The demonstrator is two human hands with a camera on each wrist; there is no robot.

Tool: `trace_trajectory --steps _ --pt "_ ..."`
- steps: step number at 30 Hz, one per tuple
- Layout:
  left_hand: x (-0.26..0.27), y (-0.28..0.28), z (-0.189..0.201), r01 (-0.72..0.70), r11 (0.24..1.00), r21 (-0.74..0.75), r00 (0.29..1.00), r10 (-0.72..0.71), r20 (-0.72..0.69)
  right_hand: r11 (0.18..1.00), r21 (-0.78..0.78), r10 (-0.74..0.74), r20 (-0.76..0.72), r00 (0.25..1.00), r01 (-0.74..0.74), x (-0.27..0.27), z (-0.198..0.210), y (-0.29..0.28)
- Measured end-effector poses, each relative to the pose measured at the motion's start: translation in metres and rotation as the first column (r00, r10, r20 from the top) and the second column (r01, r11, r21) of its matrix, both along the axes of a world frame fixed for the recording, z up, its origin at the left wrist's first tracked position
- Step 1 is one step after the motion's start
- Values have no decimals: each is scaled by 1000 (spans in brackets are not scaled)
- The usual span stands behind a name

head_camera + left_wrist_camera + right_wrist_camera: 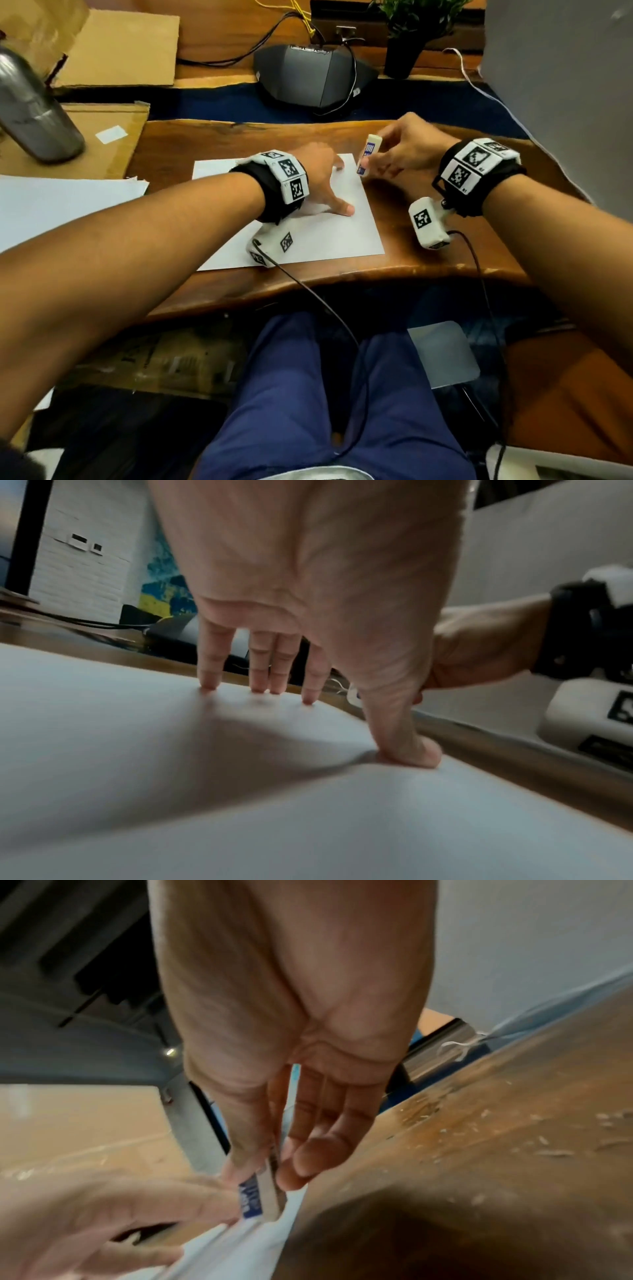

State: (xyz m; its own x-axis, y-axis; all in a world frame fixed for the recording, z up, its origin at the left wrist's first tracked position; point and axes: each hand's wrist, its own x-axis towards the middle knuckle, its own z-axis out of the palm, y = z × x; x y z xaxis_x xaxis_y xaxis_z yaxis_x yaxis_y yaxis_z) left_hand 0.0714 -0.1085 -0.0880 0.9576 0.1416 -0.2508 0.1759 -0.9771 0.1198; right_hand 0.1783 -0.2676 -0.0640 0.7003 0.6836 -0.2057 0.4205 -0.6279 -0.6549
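Note:
A white sheet of paper [329,233] lies on the wooden desk [428,270]. My left hand [325,181] presses down on it with straight, spread fingers and thumb; in the left wrist view the fingertips [260,688] and thumb touch the paper [240,804]. My right hand [400,150] pinches a white eraser with a blue label [367,154], held upright with its lower end at the paper's right edge. In the right wrist view the eraser [262,1196] sits between thumb and fingers, just above the paper [240,1245].
A metal bottle [34,106] stands on cardboard at the left, with a paper stack [51,205] below it. A dark conference phone [311,75] with cables and a potted plant [411,37] sit at the back. Eraser crumbs [548,1150] dot the desk to the right.

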Motion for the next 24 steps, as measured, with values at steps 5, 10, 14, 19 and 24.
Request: trace_trajectory --steps 5,10,14,19,24 --pt "1 0 -5 -14 998 54 989 22 -148 986 -131 119 116 986 -104 10 -7 23" --pt "-1 -1 0 -10 998 57 977 22 -213 990 -95 118 158 980 -104 15 -11 25" --pt "0 -3 4 -7 997 79 974 25 -227 959 -177 227 22 974 -220 18 -7 21" --pt "0 -5 5 -8 995 95 973 30 -228 975 -89 210 77 975 -203 18 -13 25" --pt "0 -7 6 -12 995 100 970 35 -240 982 -85 176 52 983 -171 21 -12 28"
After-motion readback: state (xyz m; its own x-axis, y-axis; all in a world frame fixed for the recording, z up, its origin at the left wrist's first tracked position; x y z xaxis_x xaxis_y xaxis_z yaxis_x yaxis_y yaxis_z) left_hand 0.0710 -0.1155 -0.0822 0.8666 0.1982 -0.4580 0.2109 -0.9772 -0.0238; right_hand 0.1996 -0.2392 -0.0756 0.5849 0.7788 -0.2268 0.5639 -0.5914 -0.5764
